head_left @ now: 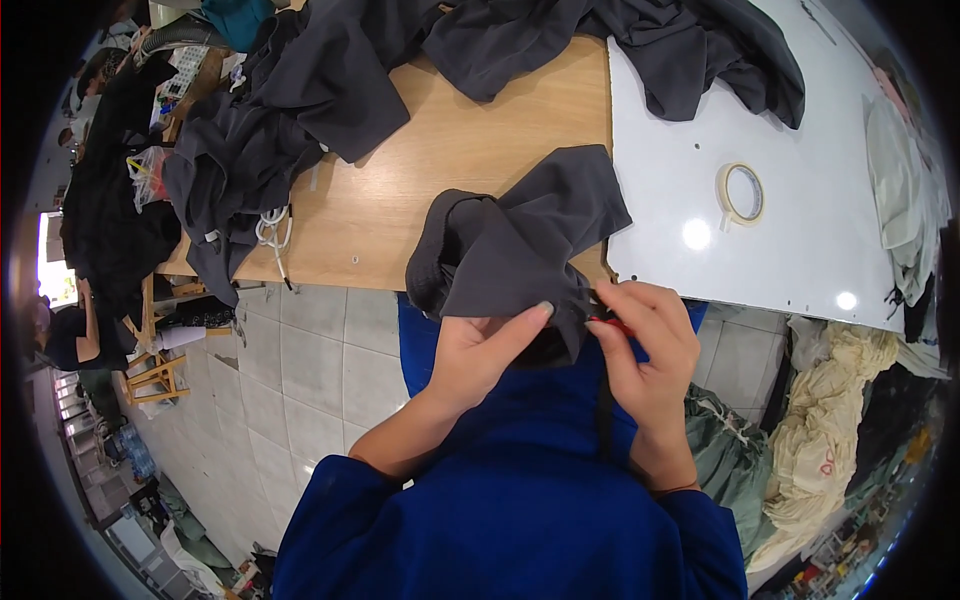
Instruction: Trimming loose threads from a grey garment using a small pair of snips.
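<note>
A dark grey garment (520, 245) lies bunched at the table's near edge, with a ribbed or gathered band curled at its left side. My left hand (470, 362) grips its near edge, thumb on top and the other fingers hidden beneath the cloth. Close to the right of that thumb, my right hand (648, 345) is closed around a small red and black tool (612, 323), which looks like thread snips. The fingers cover most of it. Its tip meets a gathered corner of the cloth between both hands.
More dark grey garments (340, 75) are heaped along the far side of the wooden table (400, 230). A roll of tape (741, 193) lies on the white board (660, 220) at right. White cord (272, 230) hangs at the left edge. Cream fabric (825, 430) is piled lower right.
</note>
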`<state>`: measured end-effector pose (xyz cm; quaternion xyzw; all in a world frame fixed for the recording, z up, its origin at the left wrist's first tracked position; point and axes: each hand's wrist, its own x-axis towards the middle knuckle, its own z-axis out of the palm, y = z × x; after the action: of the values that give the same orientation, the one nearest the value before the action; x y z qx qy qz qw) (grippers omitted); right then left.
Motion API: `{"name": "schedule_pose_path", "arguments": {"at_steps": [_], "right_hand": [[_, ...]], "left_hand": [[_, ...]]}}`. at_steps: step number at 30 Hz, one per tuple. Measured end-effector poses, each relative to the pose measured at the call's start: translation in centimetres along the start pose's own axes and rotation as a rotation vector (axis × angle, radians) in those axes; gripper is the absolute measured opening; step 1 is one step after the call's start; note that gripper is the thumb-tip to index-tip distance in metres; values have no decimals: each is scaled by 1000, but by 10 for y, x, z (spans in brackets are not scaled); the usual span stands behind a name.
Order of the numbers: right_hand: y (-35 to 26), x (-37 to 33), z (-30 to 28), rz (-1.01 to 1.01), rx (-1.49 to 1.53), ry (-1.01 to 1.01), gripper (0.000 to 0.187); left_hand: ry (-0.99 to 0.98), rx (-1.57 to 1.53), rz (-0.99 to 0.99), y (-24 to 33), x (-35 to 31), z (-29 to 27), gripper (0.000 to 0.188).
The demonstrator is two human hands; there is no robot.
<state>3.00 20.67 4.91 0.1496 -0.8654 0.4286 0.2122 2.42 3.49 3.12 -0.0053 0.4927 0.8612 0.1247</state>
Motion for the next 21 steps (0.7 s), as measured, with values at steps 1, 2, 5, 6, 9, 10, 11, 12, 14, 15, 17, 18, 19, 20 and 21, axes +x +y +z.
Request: {"name": "schedule_pose_path", "arguments": {"at_steps": [1, 2, 5, 6, 9, 10, 11, 12, 14, 15, 17, 18, 19, 20, 21], "right_hand": [[-2, -1, -2, 130, 120, 19, 35], [-4, -1, -3, 259, 240, 38, 36], [-10, 2, -4, 367, 317, -73, 38], [-14, 9, 6, 273, 311, 8, 37], [10, -4, 27, -93, 115, 46, 28], [10, -6, 28, -160, 108, 82, 25], [8, -8, 24, -160, 110, 82, 25], [6, -9, 19, -236, 249, -53, 24], [5, -15, 17, -351, 417, -218, 22], [6, -17, 14, -352, 420, -220, 22], [12, -23, 8, -66, 487, -112, 45], [8, -29, 10, 257, 667, 16, 60], [10, -29, 11, 333, 732, 96, 61], [10, -27, 13, 348, 684, 137, 54], [10, -24, 14, 365, 639, 177, 47]], "left_hand": [[-8, -71, -53, 1, 0, -2, 30], [-16, -143, -106, 1, -1, -3, 29], [20, -141, -143, 0, -2, 0, 29], [17, -140, -147, 1, -1, 0, 29], [-123, -256, -279, 6, 3, -6, 33], [-108, -364, -332, 5, 7, -12, 34], [-92, -472, -385, 5, 10, -15, 36], [-41, -462, -333, 9, 12, -12, 31], [-24, -400, -282, 13, 12, -14, 29], [-8, -338, -232, 14, 11, -14, 26], [22, -338, -248, 13, 11, -12, 21], [26, -325, -241, 12, 12, -8, 20], [30, -312, -234, 12, 12, -5, 21], [27, -313, -237, 10, 12, -5, 21], [31, -316, -255, 7, 11, -6, 22]]}}
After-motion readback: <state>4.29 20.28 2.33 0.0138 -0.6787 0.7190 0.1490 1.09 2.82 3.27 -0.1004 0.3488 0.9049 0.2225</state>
